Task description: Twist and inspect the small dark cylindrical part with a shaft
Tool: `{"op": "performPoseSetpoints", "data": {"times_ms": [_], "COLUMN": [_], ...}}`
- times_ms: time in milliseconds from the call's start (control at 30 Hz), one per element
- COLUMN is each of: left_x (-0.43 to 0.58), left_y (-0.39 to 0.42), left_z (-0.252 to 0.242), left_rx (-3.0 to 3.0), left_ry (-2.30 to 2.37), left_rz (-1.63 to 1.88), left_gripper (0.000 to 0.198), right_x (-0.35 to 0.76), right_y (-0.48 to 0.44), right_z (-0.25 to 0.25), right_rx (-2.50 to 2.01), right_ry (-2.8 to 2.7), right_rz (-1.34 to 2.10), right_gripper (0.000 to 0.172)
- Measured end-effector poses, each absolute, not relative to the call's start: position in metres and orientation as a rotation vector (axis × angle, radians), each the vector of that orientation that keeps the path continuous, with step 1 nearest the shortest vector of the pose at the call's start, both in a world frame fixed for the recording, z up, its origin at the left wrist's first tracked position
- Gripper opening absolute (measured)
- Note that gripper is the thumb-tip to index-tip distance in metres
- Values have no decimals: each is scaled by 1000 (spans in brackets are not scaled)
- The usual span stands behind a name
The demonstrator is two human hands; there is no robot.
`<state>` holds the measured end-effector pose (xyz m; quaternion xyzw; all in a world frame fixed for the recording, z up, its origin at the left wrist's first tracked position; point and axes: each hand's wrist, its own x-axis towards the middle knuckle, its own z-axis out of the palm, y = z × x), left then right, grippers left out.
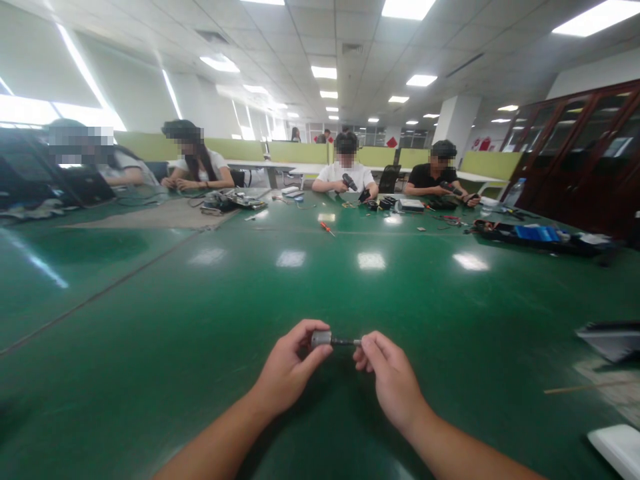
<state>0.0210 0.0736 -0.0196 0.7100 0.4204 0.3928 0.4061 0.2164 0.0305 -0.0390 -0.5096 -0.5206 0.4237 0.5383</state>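
Between my hands is what looks like a small motor (321,338), a silver cylinder with a long dark shaft (344,342) pointing right. My left hand (290,370) grips the cylinder between thumb and fingers. At the other end, my right hand (390,373) pinches the silvery tip of the shaft, and its fingertips partly cover it. The piece is held roughly level above the green tabletop (215,353).
An orange screwdriver (327,229) lies ahead on the table. Farther right sits a black tray-like housing (540,237) with blue parts. A white object (617,447) is at the near right corner. Several people work across the table, two holding power drills (350,182).
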Motion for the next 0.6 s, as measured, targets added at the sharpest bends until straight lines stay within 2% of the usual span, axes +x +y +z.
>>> {"op": "performPoseSetpoints", "data": {"times_ms": [100,267,467,600], "left_x": [23,21,15,12], "left_y": [74,84,97,100], "left_z": [-19,-21,-30,-11], "left_rx": [1706,1441,1270,1124], "left_ry": [1038,983,1039,1052], "left_rz": [1026,1277,1459,1583], "left_gripper": [27,27,46,38], "right_x": [217,214,210,210], "right_y": [31,31,33,36], "right_z": [-41,-44,-46,-47], "right_rx": [-1195,-1103,-1020,-1000], "right_ry": [-1221,-1155,-1100,-1096], "right_rz": [1007,1099,1235,1249], "right_gripper": [50,55,55,55]}}
